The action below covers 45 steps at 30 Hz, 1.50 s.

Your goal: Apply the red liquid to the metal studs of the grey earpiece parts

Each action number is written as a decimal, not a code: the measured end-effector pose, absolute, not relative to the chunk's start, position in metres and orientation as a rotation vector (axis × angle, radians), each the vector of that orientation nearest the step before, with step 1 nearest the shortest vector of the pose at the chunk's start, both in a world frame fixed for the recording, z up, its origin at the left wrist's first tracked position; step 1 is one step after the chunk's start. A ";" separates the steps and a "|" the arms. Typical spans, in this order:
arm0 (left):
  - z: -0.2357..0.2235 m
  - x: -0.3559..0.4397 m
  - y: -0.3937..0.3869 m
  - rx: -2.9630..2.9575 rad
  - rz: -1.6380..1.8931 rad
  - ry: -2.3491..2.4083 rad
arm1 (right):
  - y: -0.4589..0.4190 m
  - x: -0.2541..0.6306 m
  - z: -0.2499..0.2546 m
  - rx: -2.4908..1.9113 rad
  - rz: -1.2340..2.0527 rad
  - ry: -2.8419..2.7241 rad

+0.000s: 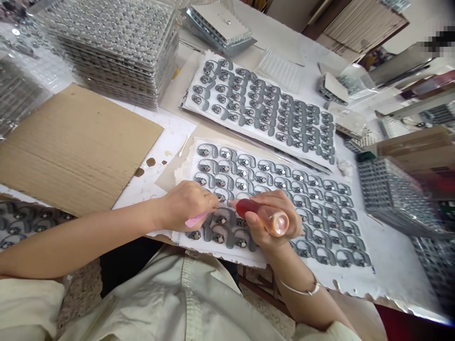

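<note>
My left hand (186, 206) grips a slim pink stick (195, 219), with its fingertips just above a white sheet (284, 279) of grey hook-shaped pieces with round metal studs. My right hand (273, 220) closes around a translucent orange-red bottle (261, 215), whose narrow end points at the left fingertips. A bangle (300, 290) circles my right wrist. Both hands hide the sheet's middle and the tip of the pink stick. A second sheet of grey studded pieces (259, 106) lies farther up the table.
A tall stack of clear studded trays (110, 47) stands at the far left, beside a brown cardboard sheet (74, 147). A grid-like clear tray (394, 196) sits at the right, near brown boxes (412, 154). Another grey-piece sheet (24, 222) lies under my left forearm.
</note>
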<state>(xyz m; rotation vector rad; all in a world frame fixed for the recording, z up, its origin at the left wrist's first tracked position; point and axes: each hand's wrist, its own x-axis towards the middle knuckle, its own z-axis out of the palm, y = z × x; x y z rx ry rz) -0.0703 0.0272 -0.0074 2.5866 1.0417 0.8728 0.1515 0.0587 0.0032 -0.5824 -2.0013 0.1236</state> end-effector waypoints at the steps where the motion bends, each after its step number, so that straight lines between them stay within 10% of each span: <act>1: -0.007 -0.071 0.028 2.569 0.867 1.033 | 0.059 0.152 0.003 -0.581 0.122 -2.002; 45: 0.000 -0.077 0.035 2.155 0.777 1.009 | 0.055 0.149 -0.002 -0.533 0.150 -2.015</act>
